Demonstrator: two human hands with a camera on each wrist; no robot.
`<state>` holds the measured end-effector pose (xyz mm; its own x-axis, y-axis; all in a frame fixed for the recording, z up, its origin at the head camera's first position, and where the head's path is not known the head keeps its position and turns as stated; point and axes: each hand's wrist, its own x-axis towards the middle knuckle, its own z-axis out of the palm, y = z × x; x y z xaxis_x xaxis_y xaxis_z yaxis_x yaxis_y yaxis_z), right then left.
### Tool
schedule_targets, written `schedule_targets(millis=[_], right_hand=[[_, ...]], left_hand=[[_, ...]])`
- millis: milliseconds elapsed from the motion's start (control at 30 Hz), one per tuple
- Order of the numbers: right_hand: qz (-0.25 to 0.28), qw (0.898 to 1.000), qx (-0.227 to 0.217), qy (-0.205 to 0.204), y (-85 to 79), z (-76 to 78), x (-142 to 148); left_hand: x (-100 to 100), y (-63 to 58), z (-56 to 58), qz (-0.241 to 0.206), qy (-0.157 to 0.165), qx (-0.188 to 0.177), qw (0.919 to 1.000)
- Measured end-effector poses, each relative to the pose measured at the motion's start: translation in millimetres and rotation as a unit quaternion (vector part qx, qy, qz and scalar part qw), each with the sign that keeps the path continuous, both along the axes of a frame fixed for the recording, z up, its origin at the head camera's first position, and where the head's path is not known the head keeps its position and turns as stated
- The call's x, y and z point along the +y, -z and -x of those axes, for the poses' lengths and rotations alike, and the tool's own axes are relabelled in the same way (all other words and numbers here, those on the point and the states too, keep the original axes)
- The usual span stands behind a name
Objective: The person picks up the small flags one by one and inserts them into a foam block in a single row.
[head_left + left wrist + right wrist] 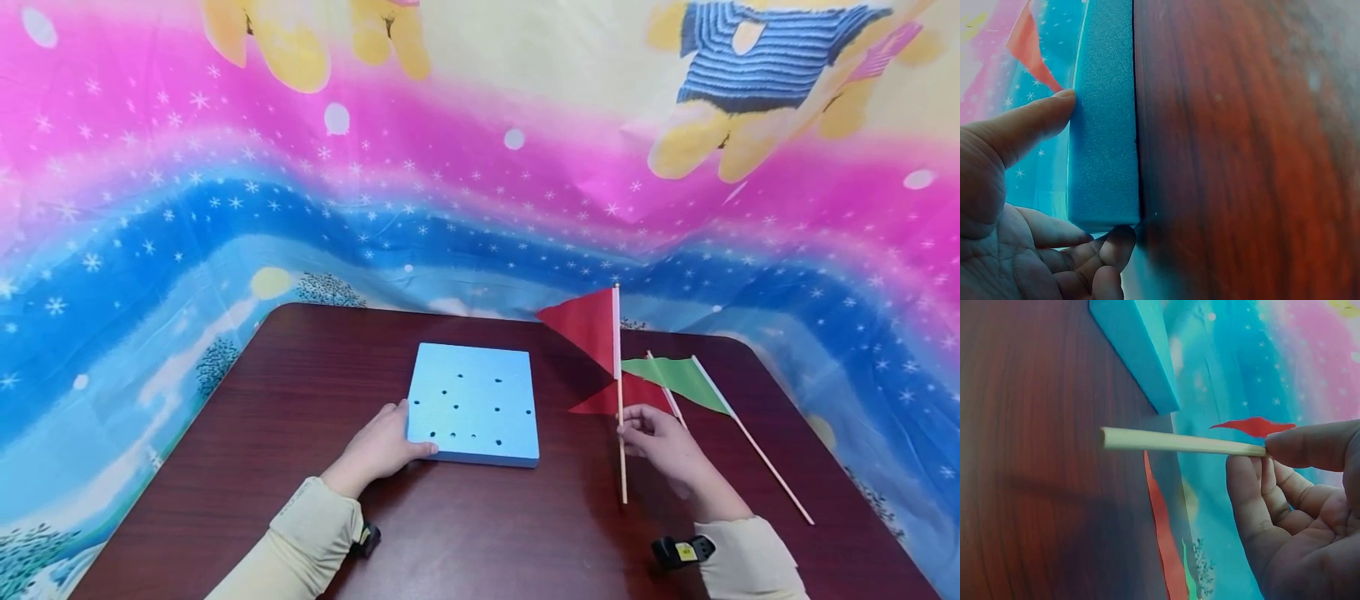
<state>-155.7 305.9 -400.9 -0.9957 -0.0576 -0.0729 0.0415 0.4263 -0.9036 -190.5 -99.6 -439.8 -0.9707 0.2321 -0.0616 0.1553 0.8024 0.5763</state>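
Note:
A light-blue foam board (476,362) with several small holes in its top lies on the table. My left hand (378,442) holds its near left corner, the thumb (1054,112) on the top edge and the curled fingers against the side. To the right of the board, my right hand (663,450) pinches the wooden stick (1172,441) of a red pennant flag (588,325) between thumb and fingertips. This flag stands upright, its cloth pointing left and its lower stick end free below the fingers.
Behind my right hand, another red flag (637,392) lies on the dark wooden table (300,367), partly hidden by the hand. A green flag (678,377) lies across it, its stick slanting toward the near right. A printed cloth (480,192) hangs behind the table's far edge.

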Motion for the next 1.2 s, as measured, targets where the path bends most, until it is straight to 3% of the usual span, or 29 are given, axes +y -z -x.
schedule_targets(millis=[300,767,1200], right_hand=[[0.039,0.999,0.015,-0.014,-1.1,7.5,-20.6],[0.101,0.991,0.094,-0.004,-8.1,15.0,-52.1],[0.068,0.99,0.122,-0.005,-13.9,25.1,-74.3]], left_hand=[[-0.2,1.3,1.0,0.0,0.001,0.003,1.0],[0.3,-0.3,-0.4,0.002,0.0,-0.003,1.0],[-0.2,-0.2,-1.9,-0.001,0.001,-0.004,1.0]])
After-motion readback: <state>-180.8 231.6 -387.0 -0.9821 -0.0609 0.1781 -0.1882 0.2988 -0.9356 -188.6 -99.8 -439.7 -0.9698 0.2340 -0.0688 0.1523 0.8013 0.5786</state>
